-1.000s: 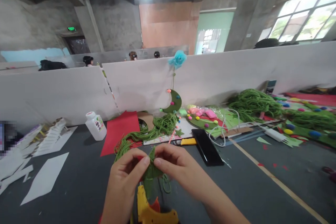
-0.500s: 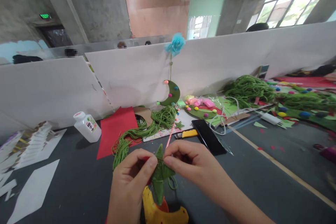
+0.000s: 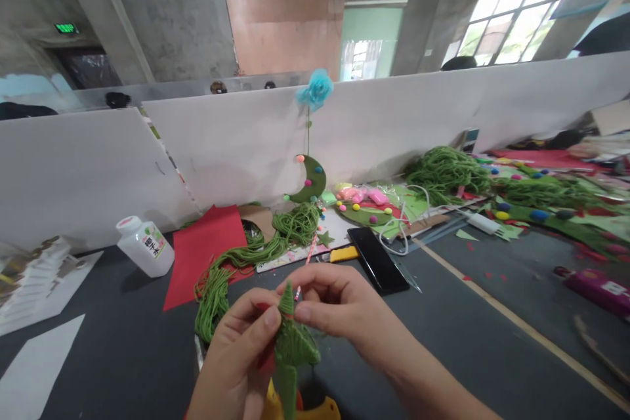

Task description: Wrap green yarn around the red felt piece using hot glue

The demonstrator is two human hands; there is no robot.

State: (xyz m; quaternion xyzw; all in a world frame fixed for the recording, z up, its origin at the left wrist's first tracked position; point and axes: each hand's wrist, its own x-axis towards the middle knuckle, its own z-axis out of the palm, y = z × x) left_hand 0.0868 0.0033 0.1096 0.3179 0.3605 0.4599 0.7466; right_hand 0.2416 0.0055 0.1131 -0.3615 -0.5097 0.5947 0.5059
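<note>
Both my hands meet low in the middle of the view around a green yarn-wrapped star (image 3: 291, 346). My left hand (image 3: 236, 361) grips its left side, thumb pressed on the front, with a bit of red showing behind. My right hand (image 3: 335, 305) pinches the star's top point between thumb and forefinger. A yellow glue gun (image 3: 315, 409) lies on the dark table directly under the star, mostly hidden. A bundle of green yarn (image 3: 231, 269) trails across the table just beyond my hands.
A white glue bottle (image 3: 144, 246) and red felt sheet (image 3: 204, 249) lie left of centre. A black phone (image 3: 377, 260), yellow cutter (image 3: 343, 253) and white power strip (image 3: 482, 223) sit behind. White partition (image 3: 246, 144) carries a green moon ornament (image 3: 310, 180). Green yarn piles (image 3: 445, 170) lie at right, white paper pieces (image 3: 34, 275) at left.
The view has turned right and down. The star has risen more upright between my fingers, and my right hand now pinches its top point.
</note>
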